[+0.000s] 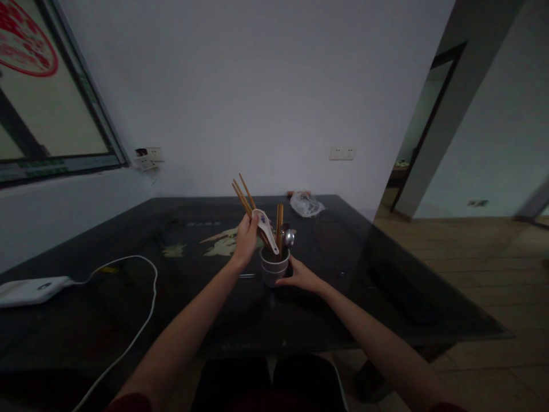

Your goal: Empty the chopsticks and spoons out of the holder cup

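Two hands of ours meet at one small container near the middle of the dark glass tabletop (pixel 386 274). Farthest left lies a flat white plastic device (pixel 30 289). A white cable (pixel 143 320) loops from it toward the near edge. Both are well apart from our hands.

Next comes our left hand (pixel 245 237), up in the air just left of the container and above it. Its grip is pressed together around a bundle of brown wooden chopsticks (pixel 242 194) and, with them, a white ceramic soup spoon (pixel 266 228). The long axis of the bundle is tilted: the free ends point up and to the left, and the lower ends slant down and to the right toward the container's mouth. The soup spoon follows the same slant, wider end by our fingers and narrow end down at the rim. We cannot tell whether that end is inside the container or only touching it. So the mouth lies down and to the right of this grip, just beside it.

The container is a small grey cylindrical cup (pixel 274 269), upright on the tabletop. In it stand a few more brown chopsticks (pixel 279 217), nearly vertical, and a shiny metal spoon (pixel 289 237) with its bowl upward on the right.

Our right hand (pixel 300 277) sits low against the cup's right side. Its grip is lightly closed on the cup, thumb high on the wall and fingers curled round the near base.

Beyond, at the far edge, lies a crumpled clear plastic bag (pixel 306 204).
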The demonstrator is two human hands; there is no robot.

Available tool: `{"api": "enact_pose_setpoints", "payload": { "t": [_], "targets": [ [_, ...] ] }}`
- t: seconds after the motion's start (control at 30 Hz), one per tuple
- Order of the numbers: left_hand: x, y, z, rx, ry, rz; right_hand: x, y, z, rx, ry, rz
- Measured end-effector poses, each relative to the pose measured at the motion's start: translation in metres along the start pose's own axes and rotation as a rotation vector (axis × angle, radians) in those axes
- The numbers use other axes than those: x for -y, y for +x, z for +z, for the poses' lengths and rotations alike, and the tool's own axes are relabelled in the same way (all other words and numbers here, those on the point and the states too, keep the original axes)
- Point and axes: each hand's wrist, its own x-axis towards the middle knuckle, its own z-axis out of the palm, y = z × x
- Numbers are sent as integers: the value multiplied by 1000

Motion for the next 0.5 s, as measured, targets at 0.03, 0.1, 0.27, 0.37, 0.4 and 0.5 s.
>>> {"api": "enact_pose_setpoints", "payload": {
  "t": [0.03, 0.1, 0.27, 0.37, 0.4, 0.5],
  "targets": [
    [-1, 5, -2, -33, -74, -36, 0, 0, 0, 2, -1, 2],
    [0, 15, -11, -107, -187, -120, -1, 0, 0, 5, 3, -2],
    [9, 30, -62, -294, -393, -376, -5, -1, 0, -5, 15, 20],
    [22, 34, -98, -395, -413, -457, -3, -1, 0, -3, 28, 36],
    [27, 34, -110, -396, -369, -483, -2, -1, 1, -1, 32, 39],
    [40, 30, -140, -370, -237, -551, 1, -1, 1, -8, 36, 57]
  ]
}}
